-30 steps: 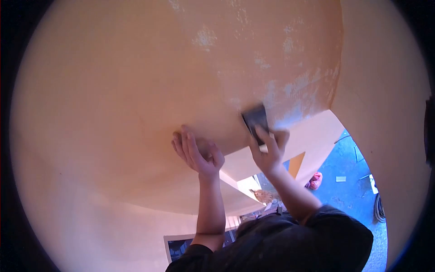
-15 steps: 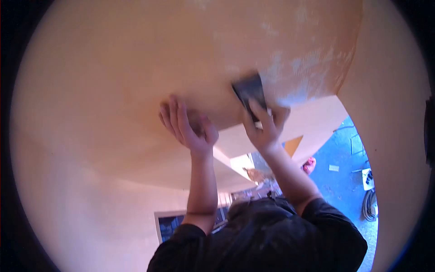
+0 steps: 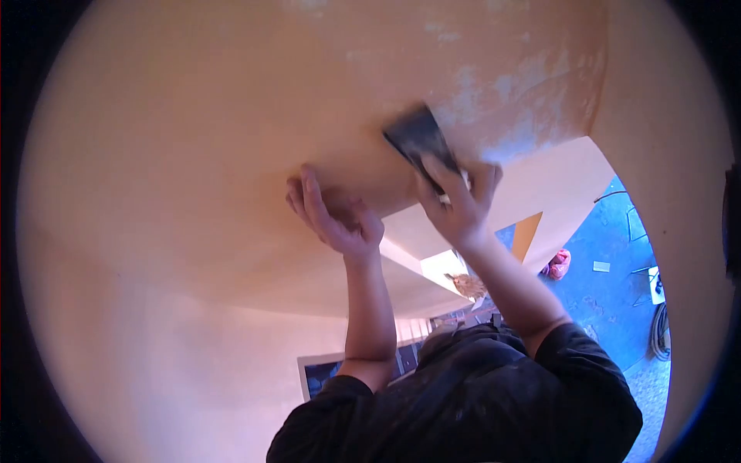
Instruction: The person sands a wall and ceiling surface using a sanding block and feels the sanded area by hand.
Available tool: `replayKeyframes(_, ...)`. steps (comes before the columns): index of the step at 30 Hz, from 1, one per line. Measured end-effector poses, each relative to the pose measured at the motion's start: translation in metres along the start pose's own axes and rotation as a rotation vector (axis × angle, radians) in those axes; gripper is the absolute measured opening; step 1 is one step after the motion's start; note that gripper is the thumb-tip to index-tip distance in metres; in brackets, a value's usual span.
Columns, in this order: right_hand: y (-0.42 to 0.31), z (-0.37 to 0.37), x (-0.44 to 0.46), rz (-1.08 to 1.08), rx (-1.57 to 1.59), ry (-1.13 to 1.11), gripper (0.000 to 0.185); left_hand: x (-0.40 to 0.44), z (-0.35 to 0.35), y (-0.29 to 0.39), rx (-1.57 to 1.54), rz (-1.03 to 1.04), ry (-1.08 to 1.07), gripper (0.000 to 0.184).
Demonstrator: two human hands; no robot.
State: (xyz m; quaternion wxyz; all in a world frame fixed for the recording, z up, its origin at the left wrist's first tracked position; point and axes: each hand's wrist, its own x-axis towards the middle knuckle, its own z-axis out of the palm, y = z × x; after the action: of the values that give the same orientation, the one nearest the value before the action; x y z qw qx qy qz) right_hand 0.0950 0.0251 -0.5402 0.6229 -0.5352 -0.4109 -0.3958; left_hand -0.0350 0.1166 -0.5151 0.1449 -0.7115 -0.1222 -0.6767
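Note:
My right hand [image 3: 461, 202] is closed round the handle of a putty knife [image 3: 419, 135]. The knife's wide dark blade lies against, or very close to, a smooth peach-coloured wall surface [image 3: 231, 154]. Most of the handle is hidden by my fingers. To the left, my left hand [image 3: 340, 220] is held up at the same surface, fingers stretched and a little bent, holding nothing. Whether its fingertips touch the surface I cannot tell. Pale, patchy streaks [image 3: 509, 92] mark the surface to the right of the blade.
A plain wall [image 3: 656, 154] runs down the right side. Far below, a blue floor [image 3: 594, 301] carries a pink bag [image 3: 560, 265], a white card [image 3: 601, 266] and a coiled hose [image 3: 661, 332]. A framed dark window [image 3: 320, 376] shows at lower left.
The view has shifted, so the floor and body sit farther right. My right hand has slid the putty knife slightly up and left in the picture. The left hand's fingers look more bent.

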Motion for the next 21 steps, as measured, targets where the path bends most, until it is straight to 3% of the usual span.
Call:
replayKeyframes(3,0.008,-0.003,-0.06,0.14,0.023,-0.028,0.038,0.002,-0.005,-0.003,0.002,0.024,-0.007,0.055)
replayKeyframes(6,-0.001,0.002,-0.031,0.115,0.032,-0.003,0.038,0.001,0.0,0.001,0.009,-0.031,-0.016,0.051)
replayKeyframes(8,-0.011,0.001,0.005,0.068,0.042,0.029,0.037,-0.003,0.002,0.001,-0.151,-0.111,0.087,0.05)
replayKeyframes(13,-0.007,-0.036,-0.004,0.096,0.208,-0.033,0.041,0.0,-0.011,-0.009,-0.089,0.025,0.069,0.042)
replayKeyframes(17,0.006,-0.074,-0.069,0.513,0.452,-0.252,0.047,0.001,-0.022,-0.016,-0.171,0.036,-0.052,0.042)
replayKeyframes(21,0.014,-0.096,-0.088,1.198,1.374,-0.253,0.046,0.001,-0.023,-0.015,-0.171,0.028,-0.031,0.038)
